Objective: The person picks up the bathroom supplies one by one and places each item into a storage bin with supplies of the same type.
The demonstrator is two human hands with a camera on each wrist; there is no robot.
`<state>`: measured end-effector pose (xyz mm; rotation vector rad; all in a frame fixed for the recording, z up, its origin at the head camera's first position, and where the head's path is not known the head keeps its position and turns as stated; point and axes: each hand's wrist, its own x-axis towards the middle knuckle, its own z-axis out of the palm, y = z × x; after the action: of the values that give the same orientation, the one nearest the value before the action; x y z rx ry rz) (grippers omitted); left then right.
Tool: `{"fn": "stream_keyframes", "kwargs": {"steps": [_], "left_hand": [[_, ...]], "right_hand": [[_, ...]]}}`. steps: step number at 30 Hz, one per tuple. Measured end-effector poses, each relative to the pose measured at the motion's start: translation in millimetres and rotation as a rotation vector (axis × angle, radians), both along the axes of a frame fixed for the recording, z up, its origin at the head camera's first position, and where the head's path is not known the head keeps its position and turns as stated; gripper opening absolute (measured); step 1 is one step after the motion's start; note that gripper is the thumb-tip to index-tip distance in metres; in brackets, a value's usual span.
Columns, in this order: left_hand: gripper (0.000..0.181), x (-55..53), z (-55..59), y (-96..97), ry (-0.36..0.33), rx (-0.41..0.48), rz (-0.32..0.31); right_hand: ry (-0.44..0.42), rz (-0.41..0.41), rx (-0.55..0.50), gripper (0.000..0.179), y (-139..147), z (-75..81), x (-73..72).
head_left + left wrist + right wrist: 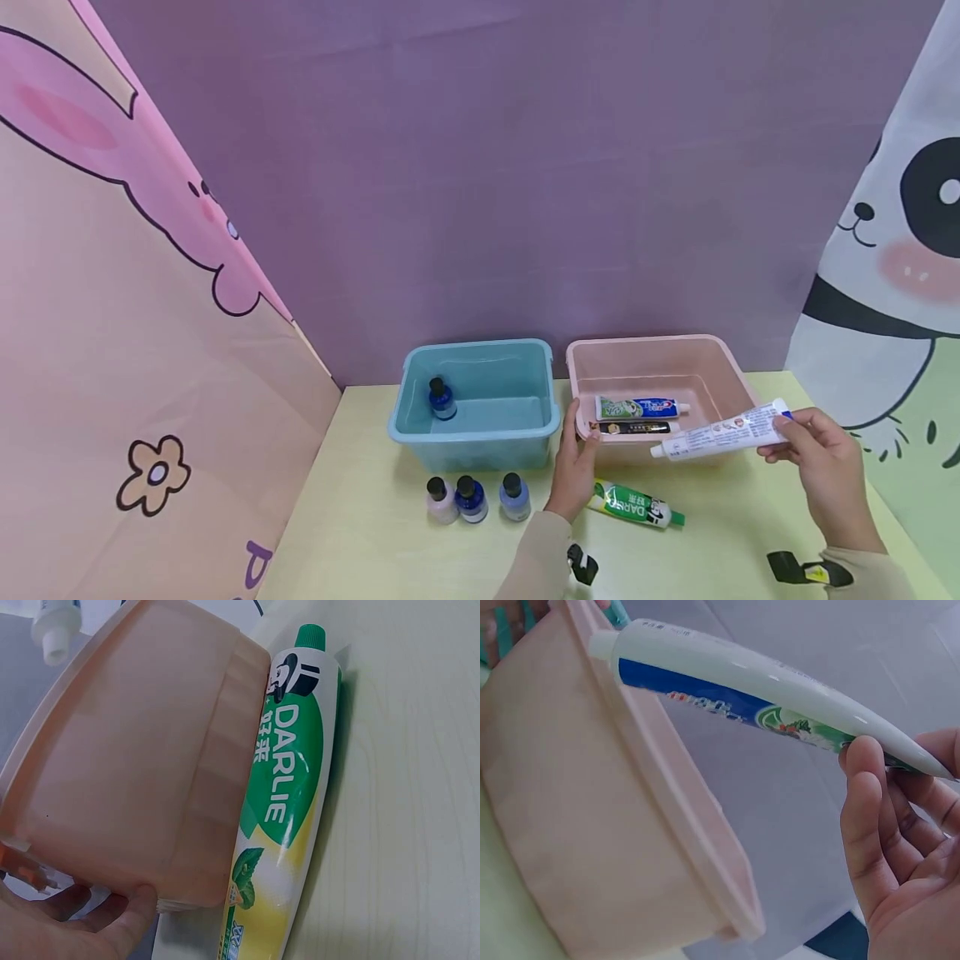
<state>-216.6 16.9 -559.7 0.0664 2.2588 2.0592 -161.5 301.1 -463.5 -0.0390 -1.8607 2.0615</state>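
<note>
My left hand (572, 477) grips the left front corner of the pink bin (622, 452), fingers along its left side. With thumb and fingers my right hand (828, 467) pinches the flat end of a white toothpaste tube (723, 435). The tube's cap points left, over the bin's front rim; the right wrist view shows its blue and green printed side (727, 705). Inside the bin lie a blue and green toothpaste tube (641, 407) and a black one (633, 427). A green and yellow Darlie toothpaste tube (289, 772) lies on the table along the bin's front.
Left of the pink bin stands a blue bin (480, 450) holding a dark blue bottle (442, 402). Before it stand a pale pink bottle (442, 504), a dark blue bottle (472, 502) and a light blue bottle (514, 500). A purple cloth wall (480, 208) rises behind the table.
</note>
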Motion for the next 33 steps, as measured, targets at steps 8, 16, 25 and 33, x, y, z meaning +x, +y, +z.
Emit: {"fn": "stream_keyframes", "kwargs": {"steps": [8, 16, 25, 33], "left_hand": [[0.057, 2.0, -1.1, -0.4, 0.009, -0.012, 0.000], [0.056, 0.5, -2.0, 0.5, 0.012, -0.025, 0.001], [0.057, 0.9, -2.2, -1.8, 0.003, -0.018, -0.001], [0.058, -0.5, -2.4, 0.0, 0.014, -0.018, -0.006]], "right_hand": [[0.014, 0.016, 0.024, 0.014, -9, 16.9, -13.1], [0.001, -0.020, 0.099, 0.013, -12, 28.7, -21.0], [-0.068, -0.077, 0.389, 0.016, -12, 46.4, -28.9], [-0.082, -0.073, 0.466, 0.020, -9, 58.1, -36.3]]}}
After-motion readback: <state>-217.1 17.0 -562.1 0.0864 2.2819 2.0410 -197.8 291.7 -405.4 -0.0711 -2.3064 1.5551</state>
